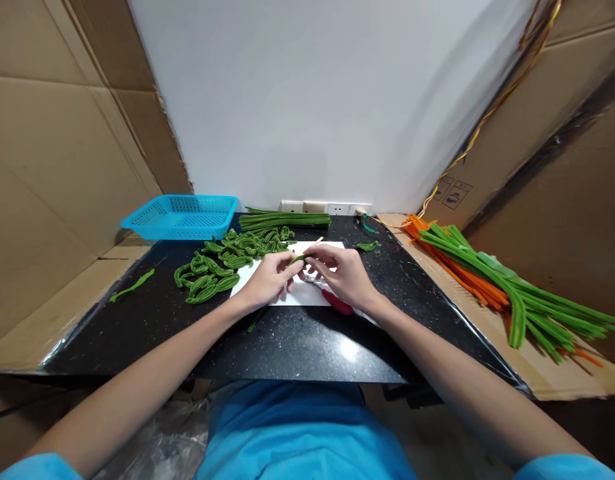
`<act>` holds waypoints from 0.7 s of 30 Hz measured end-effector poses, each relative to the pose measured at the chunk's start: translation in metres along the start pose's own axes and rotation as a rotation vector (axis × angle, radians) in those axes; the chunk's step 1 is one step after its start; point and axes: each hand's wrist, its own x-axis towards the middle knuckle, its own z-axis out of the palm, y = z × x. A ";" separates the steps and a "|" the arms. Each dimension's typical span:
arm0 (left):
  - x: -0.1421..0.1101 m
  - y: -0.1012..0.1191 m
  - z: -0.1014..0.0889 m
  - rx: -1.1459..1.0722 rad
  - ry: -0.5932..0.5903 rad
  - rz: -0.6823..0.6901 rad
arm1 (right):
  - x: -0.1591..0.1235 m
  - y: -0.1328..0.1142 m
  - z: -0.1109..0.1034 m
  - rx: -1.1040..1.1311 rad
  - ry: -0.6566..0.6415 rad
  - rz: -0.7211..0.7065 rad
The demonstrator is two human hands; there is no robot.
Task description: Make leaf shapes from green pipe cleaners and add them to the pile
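Note:
Both hands meet above a white sheet point(247, 272) on the black tabletop. My left hand point(268, 277) pinches one end of a short green pipe cleaner point(298, 259). The fingers of my right hand point(345, 270) close on its other end, so the piece is mostly covered. A thin pale stick point(315, 242) pokes up just behind the fingers. Red-handled pliers point(337, 303) lie on the sheet under my right hand, their metal jaws partly hidden. Left of the sheet is a pile of bent green pipe-cleaner leaves point(222, 260).
A blue plastic basket point(180, 230) stands at the back left, beside a bundle of straight green pipe cleaners point(285, 220). Orange strips point(480, 287) and bright green pipe cleaners point(527, 300) lie on cardboard at right. A loose leaf point(367, 246) and green ribbon point(135, 283) rest on the table.

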 end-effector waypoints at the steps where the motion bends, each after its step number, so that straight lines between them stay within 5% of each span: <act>1: 0.000 -0.001 0.000 -0.017 -0.007 -0.006 | 0.000 0.000 0.000 -0.007 0.006 -0.015; 11: -0.003 0.003 0.006 0.137 0.063 0.002 | -0.008 0.002 0.008 -0.190 0.056 -0.067; 18: -0.003 0.000 0.008 0.060 0.074 0.052 | -0.005 0.000 0.005 0.037 0.072 0.021; 21: -0.004 0.001 0.011 0.085 0.089 0.048 | -0.008 0.003 0.008 -0.051 0.117 0.027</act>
